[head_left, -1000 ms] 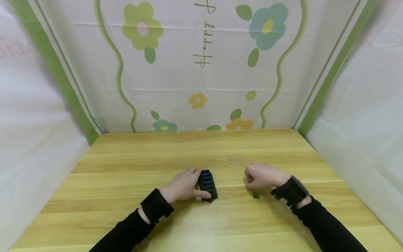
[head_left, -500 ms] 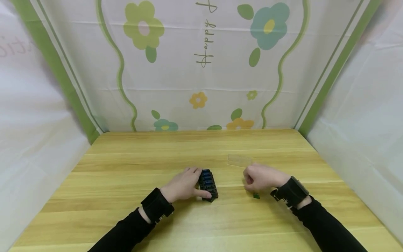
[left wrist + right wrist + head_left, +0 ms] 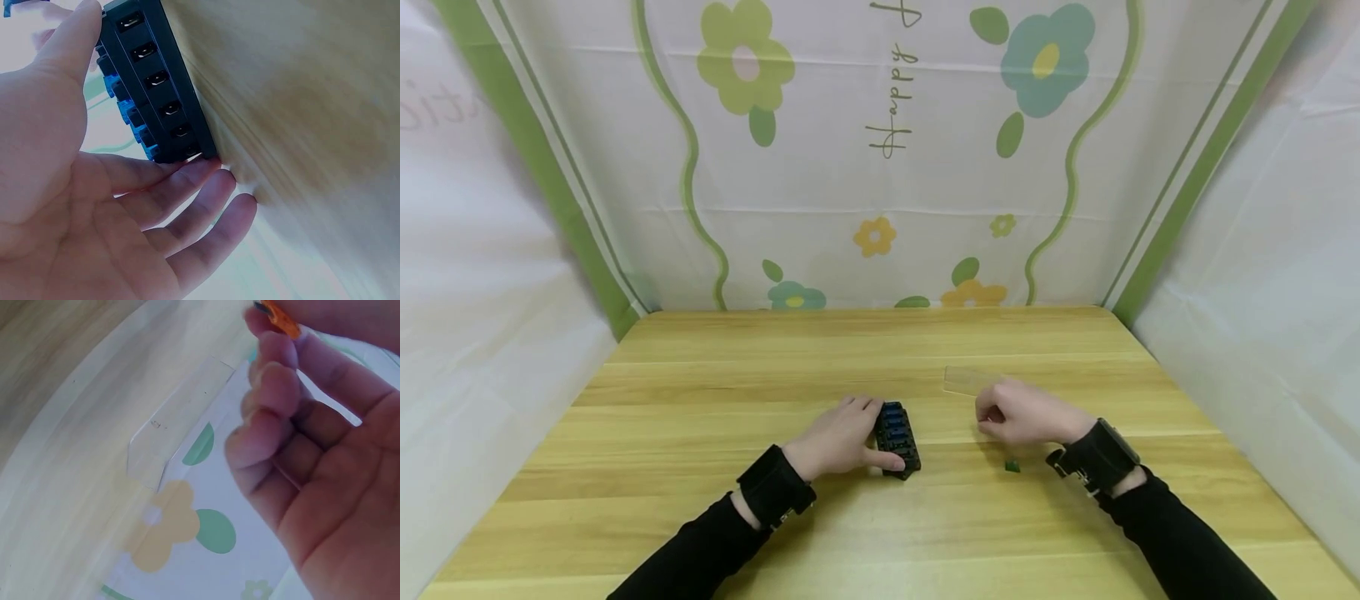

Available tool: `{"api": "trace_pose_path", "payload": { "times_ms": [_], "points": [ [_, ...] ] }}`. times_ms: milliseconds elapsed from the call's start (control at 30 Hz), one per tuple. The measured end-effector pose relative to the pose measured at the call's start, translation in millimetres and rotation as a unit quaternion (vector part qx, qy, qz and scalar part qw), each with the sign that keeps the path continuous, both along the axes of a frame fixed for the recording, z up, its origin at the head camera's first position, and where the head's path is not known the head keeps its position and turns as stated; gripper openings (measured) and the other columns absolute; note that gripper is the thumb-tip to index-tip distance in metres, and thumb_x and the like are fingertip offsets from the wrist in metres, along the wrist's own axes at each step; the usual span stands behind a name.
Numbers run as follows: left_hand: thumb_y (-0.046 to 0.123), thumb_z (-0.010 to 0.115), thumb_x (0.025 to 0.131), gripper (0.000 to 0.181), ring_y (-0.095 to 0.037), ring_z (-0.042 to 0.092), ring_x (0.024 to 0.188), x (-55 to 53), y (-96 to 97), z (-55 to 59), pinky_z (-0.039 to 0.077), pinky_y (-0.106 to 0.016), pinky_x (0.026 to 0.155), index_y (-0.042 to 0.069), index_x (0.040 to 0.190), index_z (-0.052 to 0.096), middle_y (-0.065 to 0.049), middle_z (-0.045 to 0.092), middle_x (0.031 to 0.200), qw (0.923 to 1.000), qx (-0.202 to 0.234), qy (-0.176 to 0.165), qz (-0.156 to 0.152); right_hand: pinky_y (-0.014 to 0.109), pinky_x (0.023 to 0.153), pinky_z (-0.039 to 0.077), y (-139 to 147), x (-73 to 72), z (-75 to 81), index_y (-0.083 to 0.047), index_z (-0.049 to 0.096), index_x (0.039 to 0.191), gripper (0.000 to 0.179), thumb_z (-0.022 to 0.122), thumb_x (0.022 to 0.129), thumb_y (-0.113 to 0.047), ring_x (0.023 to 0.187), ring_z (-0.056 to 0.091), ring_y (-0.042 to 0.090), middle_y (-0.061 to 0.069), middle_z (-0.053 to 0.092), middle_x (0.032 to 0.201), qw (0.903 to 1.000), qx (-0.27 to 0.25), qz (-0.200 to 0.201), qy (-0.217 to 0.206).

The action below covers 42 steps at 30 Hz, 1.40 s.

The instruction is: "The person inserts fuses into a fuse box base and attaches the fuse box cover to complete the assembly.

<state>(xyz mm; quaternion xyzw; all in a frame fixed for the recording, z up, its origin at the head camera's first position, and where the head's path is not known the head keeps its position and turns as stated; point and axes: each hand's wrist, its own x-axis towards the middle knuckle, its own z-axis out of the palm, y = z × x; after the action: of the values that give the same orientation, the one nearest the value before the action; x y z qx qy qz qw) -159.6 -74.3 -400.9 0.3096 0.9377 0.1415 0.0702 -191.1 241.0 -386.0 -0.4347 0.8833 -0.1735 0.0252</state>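
Note:
A black fuse box with a row of blue inserts lies on the table. My left hand grips it, thumb at the near end and fingers along the far left side. In the left wrist view, metal contacts show in the slots of the fuse box. Off to the right, my right hand is raised a little above the table. Its thumb and index finger pinch a small orange blade fuse, seen only in the right wrist view and partly covered by the fingertips. A small green piece lies below that hand.
A clear plastic cover lies flat behind the right hand, partly hidden by it in the head view. The wooden table ends at a flower-print cloth wall, with white cloth on both sides.
My right hand has risen slightly from the table and shifted a little left, away from the green piece. My left hand and the fuse box stay in place.

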Motion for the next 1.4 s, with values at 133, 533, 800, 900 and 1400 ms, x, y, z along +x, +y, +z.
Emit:
{"api": "trace_pose_path", "payload": {
  "times_ms": [133,533,800,900,1400],
  "points": [
    [0.070,0.063,0.081,0.103,-0.038,0.042,0.131,0.3,0.0,0.3,0.039,-0.047,0.105,-0.005,0.147,0.039,-0.022,0.046,0.142,1.0000,0.001,0.000,0.000,0.022,0.053,0.043,-3,0.0,0.2,-0.013,0.074,0.079,0.011,0.074,0.087,-0.006,0.061,0.046,0.002,-0.014,0.050,0.071,0.9997,-0.015,-0.010,0.018],
    [0.069,0.064,0.081,0.101,-0.038,0.043,0.131,-0.1,0.0,1.0,0.039,-0.046,0.105,-0.005,0.147,0.040,-0.022,0.047,0.142,1.0000,0.004,0.001,-0.003,0.021,0.052,0.043,-9,2.2,2.0,-0.008,0.077,0.085,0.008,0.072,0.087,-0.002,0.061,0.046,0.002,-0.011,0.053,0.074,0.9964,-0.046,-0.015,0.069],
    [0.069,0.064,0.082,0.102,-0.038,0.043,0.131,0.9,-0.2,1.7,0.039,-0.047,0.105,-0.004,0.147,0.039,-0.023,0.046,0.142,1.0000,0.002,0.001,-0.002,0.021,0.054,0.046,-12,2.8,1.1,-0.008,0.076,0.092,0.008,0.072,0.088,-0.002,0.064,0.051,0.001,-0.006,0.062,0.084,0.9930,-0.065,-0.014,0.097],
    [0.070,0.063,0.081,0.102,-0.037,0.043,0.131,1.4,-0.3,2.3,0.040,-0.047,0.104,-0.004,0.148,0.039,-0.022,0.046,0.142,1.0000,0.000,0.002,-0.001,0.020,0.055,0.046,-13,3.6,0.6,-0.009,0.076,0.093,0.008,0.074,0.087,-0.004,0.066,0.053,0.000,-0.005,0.064,0.086,0.9914,-0.070,-0.009,0.111],
    [0.068,0.065,0.081,0.101,-0.038,0.042,0.131,1.5,-1.4,1.2,0.039,-0.047,0.105,-0.005,0.146,0.040,-0.023,0.046,0.142,0.9999,0.011,0.002,-0.004,0.022,0.058,0.048,-17,6.9,1.0,-0.009,0.076,0.096,0.009,0.074,0.088,-0.004,0.071,0.059,0.003,-0.002,0.068,0.088,0.9911,-0.076,-0.005,0.110]
  ]
}}
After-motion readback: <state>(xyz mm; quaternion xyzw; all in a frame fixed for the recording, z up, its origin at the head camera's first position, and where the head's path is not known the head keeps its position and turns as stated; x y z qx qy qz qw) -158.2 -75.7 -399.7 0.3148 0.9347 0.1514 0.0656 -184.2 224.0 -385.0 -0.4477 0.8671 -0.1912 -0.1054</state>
